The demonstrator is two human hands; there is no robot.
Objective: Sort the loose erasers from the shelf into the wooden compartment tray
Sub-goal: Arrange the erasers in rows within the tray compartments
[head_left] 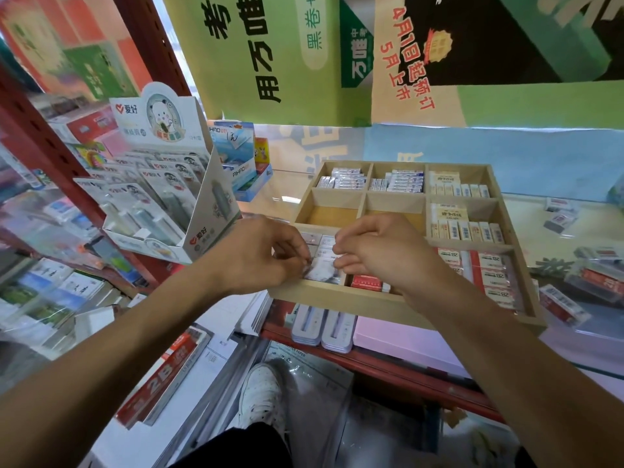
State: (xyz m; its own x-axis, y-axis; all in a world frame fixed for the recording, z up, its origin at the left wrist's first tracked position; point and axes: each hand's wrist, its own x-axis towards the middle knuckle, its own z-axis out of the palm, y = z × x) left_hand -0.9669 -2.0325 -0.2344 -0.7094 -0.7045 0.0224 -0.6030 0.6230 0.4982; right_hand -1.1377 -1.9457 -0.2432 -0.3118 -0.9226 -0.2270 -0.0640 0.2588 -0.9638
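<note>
At the bottom centre of the frame your white shoe (261, 393) stands on a floor littered with clear plastic and paper. Above it, a red shelf edge (388, 361) runs across, with two white cases (322, 327) lying just behind it. Your left hand (260, 255) and right hand (381, 251) meet at mid-frame over the tray (337, 292), fingers curled, both pinching a plastic-wrapped eraser (320, 270) at the tray's near-left compartment. Beside it, red packs (366, 282) fill the next cell, and 2B erasers (493, 275) the right one. The two middle cells behind your hands show bare wood; the rest hold white and cream erasers. Loose erasers (594, 275) lie on the glossy shelf top at the right edge, well apart from the tray. At the left, a white display box (162, 184) leans against a red upright. Green posters (270, 55) hang across the top.
</note>
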